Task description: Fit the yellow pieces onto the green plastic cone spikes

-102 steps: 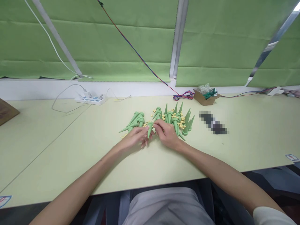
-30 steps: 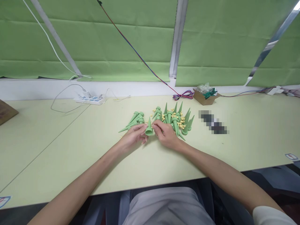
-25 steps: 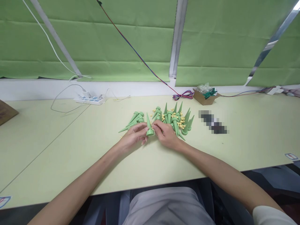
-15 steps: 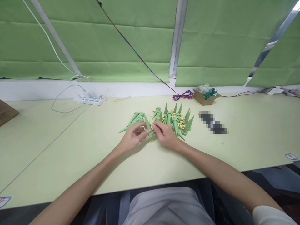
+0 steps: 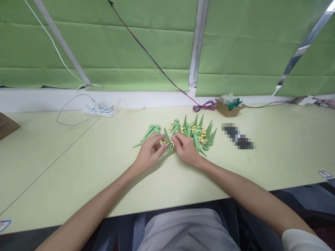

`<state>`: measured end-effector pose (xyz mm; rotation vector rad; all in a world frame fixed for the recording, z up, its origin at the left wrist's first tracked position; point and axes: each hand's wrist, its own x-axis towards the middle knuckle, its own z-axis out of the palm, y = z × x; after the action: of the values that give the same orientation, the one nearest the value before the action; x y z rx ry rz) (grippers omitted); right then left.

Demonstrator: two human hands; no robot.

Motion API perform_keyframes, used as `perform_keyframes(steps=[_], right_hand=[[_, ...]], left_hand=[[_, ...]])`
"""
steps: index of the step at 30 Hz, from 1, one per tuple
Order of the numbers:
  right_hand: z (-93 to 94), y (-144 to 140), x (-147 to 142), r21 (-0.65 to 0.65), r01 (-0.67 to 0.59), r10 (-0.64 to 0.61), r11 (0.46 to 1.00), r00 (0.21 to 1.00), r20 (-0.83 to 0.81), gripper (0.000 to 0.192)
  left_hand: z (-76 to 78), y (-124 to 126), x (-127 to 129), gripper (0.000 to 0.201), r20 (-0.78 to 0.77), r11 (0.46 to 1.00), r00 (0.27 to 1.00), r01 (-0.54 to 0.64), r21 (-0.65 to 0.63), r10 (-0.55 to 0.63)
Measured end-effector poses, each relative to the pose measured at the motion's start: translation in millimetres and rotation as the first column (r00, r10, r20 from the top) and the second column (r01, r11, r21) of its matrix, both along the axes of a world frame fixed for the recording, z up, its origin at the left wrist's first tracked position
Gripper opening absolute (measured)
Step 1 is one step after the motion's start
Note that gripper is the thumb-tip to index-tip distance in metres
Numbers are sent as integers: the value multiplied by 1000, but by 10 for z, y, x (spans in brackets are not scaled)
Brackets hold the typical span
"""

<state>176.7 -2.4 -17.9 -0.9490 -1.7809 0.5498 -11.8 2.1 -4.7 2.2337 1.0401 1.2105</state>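
Observation:
Between the thumb and fingers of my left hand (image 5: 148,152) is a green plastic spike (image 5: 166,136), its tip pointing up and its capped end low. My right hand (image 5: 186,150) is closed in a pinch right beside that cap; whatever lies between its fingertips is too small and covered to make out. Behind and right of my hands several more green spikes (image 5: 188,130) stand or lie in a cluster, mixed with small yellow plastic pieces (image 5: 202,140). Farther left, a few green spikes (image 5: 150,131) lie together, partly covered by my left hand.
A small cardboard box (image 5: 228,111) with clear plastic and green material stands at the back, next to a bundled red-and-blue cable (image 5: 204,106). A white power strip (image 5: 101,111) lies back left. A blurred dark object (image 5: 237,136) is at right. The table's front edge runs before my body.
The held spike has turned slightly and dropped a little lower between my hands. Both hands have shifted slightly to the right, staying close together.

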Motion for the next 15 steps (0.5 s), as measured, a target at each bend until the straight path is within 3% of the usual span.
perform_keyframes(steps=[5, 8, 10, 15], right_hand=[[5, 10, 15, 1, 60, -60, 998, 997, -41, 25], [9, 11, 27, 28, 78, -77, 997, 996, -39, 24], [8, 11, 30, 53, 73, -72, 996, 997, -18, 23], [-6, 10, 23, 129, -5, -3, 992, 998, 65, 23]], left_hand=[[59, -47, 29, 23, 69, 974, 996, -43, -222, 60], [85, -30, 17, 41, 111, 935, 994, 15, -354, 26], [92, -9, 11, 55, 131, 879, 991, 85, -470, -26], [66, 18, 20, 69, 265, 661, 958, 270, -700, -110]])
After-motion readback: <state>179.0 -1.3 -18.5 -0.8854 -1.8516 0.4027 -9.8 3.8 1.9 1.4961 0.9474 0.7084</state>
